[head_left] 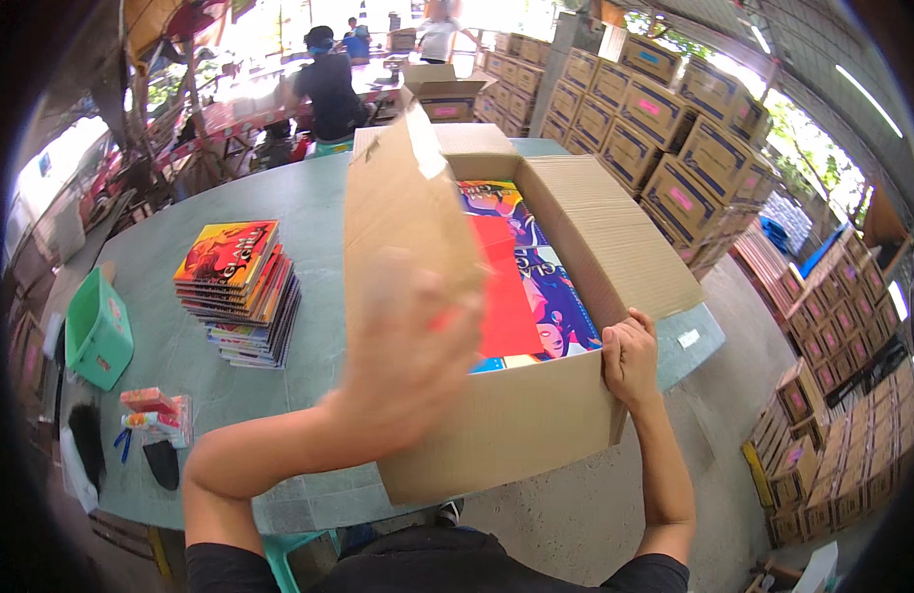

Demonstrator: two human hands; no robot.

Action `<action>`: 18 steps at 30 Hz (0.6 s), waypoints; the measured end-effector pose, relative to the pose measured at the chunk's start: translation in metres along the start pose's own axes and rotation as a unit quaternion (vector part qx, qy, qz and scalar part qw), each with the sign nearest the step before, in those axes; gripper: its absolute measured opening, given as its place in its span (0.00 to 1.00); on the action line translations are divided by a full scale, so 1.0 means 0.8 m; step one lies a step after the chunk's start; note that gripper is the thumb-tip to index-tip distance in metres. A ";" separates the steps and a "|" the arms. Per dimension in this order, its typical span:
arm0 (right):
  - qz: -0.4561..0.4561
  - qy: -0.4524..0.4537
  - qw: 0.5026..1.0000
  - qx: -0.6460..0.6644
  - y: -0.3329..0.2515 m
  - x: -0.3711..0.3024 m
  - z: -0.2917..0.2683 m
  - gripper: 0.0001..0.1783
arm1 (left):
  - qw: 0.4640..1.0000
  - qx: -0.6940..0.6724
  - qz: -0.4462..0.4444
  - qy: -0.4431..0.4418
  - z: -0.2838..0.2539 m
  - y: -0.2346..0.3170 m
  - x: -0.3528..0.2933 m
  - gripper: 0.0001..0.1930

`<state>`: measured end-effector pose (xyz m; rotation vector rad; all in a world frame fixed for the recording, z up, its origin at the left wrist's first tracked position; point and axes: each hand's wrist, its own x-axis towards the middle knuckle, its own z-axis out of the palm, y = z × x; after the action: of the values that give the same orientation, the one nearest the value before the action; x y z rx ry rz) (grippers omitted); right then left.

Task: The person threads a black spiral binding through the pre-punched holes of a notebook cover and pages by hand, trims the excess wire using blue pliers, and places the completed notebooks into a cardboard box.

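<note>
Nearest my camera: left hand (408, 341), motion-blurred, in front of the raised left flap (403, 208) of a cardboard box (506, 420); I cannot tell whether its grip pinches or is spread. Right hand (630, 361): grip curled over the near right corner, pinching the box wall, presumably to steady it. Box stands open at the near edge of the bench (319, 198); I judge this keeps its inside within reach. Inside: bright printed books (561, 296) and a flat red piece, sheet or cover. A stack of booklets (225, 252) stands apart to the left, likely leaving room for the box. Bench top: grey-green, curved edge, green basket (99, 331) far left. Beyond: seated co-worker (329, 94), cartons (674, 148) piled high, concrete floor (719, 435).
</note>
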<state>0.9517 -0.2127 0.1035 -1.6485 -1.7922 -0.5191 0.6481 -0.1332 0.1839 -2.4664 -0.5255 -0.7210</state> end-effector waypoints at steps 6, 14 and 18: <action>-0.029 -0.053 0.997 -0.043 0.007 0.012 -0.002 0.20 | 0.959 0.173 -0.204 0.094 -0.058 -0.039 -0.002 0.19; 0.053 -0.383 0.919 -0.081 0.012 0.164 0.079 0.37 | 0.976 -0.017 -0.210 0.052 -0.018 -0.031 -0.002 0.16; 0.256 -0.378 0.889 0.041 0.026 0.206 0.143 0.45 | 0.973 -0.012 -0.213 0.089 -0.011 -0.042 -0.018 0.14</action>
<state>0.9496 -0.0131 0.1314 -2.3410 -1.6955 0.5067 0.6173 -0.1145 0.1942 -2.3010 -0.9964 -1.1080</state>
